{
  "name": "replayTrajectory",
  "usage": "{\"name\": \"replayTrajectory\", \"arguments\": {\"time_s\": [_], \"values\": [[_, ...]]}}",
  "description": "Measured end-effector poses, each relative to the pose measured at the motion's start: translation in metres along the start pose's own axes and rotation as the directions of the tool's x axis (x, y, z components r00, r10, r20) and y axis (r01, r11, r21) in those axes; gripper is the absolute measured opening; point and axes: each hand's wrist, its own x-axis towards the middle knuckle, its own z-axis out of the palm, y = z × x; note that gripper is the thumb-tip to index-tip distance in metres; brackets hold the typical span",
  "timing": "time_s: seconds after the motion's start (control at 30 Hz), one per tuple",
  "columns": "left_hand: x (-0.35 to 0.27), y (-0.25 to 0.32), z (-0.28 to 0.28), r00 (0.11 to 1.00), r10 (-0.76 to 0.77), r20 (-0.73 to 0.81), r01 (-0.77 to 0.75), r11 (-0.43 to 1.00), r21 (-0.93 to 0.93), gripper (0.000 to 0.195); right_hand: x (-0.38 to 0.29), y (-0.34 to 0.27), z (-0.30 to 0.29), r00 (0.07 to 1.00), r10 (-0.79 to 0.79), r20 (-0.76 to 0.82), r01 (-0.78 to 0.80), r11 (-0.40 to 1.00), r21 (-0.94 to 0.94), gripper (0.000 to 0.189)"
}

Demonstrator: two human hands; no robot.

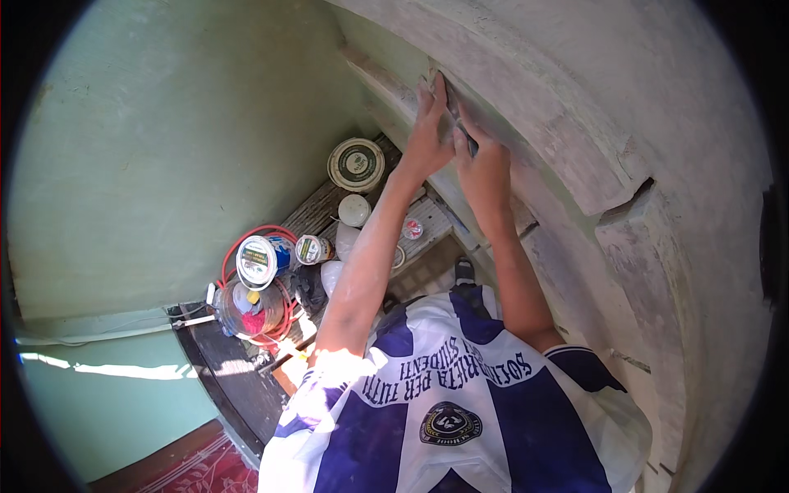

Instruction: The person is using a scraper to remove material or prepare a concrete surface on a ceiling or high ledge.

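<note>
Both hands are raised to a recess in the pale plastered wall (579, 142). My right hand (486, 163) grips a dark flat tool (473, 145), mostly hidden by the fingers; its exact kind cannot be made out. Just left of it, my left hand (428, 135) has fingers stretched upward against the recess, near the tool's upper end. Whether those fingers hold the tool or only press beside it is unclear. Whitish dust marks my left forearm (363, 265). Below the recess runs a rough plaster ledge (385, 80).
A weathered wooden bench (317, 206) at left bears a large lidded tub (355, 164), a white-lidded container (354, 211), a paint bucket (257, 261), a small tub (314, 249), a clear jar (246, 308) and red hose (231, 252). A green wall (179, 154) stands behind.
</note>
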Motion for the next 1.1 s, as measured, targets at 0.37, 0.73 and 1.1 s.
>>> {"name": "replayTrajectory", "arguments": {"time_s": [0.37,0.73,1.1], "values": [[-0.001,-0.012,0.001,1.0,-0.007,-0.018,0.007,1.0,0.015,0.101,0.008,-0.03,-0.006,0.968,0.213,0.134,-0.191,0.968,-0.16,0.045],[-0.007,0.004,-0.018,0.998,0.046,0.044,-0.05,0.995,0.09,0.099,0.001,-0.035,-0.019,0.951,0.264,0.164,-0.246,0.961,-0.123,0.047],[-0.089,0.011,-0.027,0.9,-0.39,-0.196,0.434,0.849,0.303,0.062,-0.103,-0.034,-0.069,0.922,0.304,0.238,-0.313,0.95,-0.001,0.048]]}}
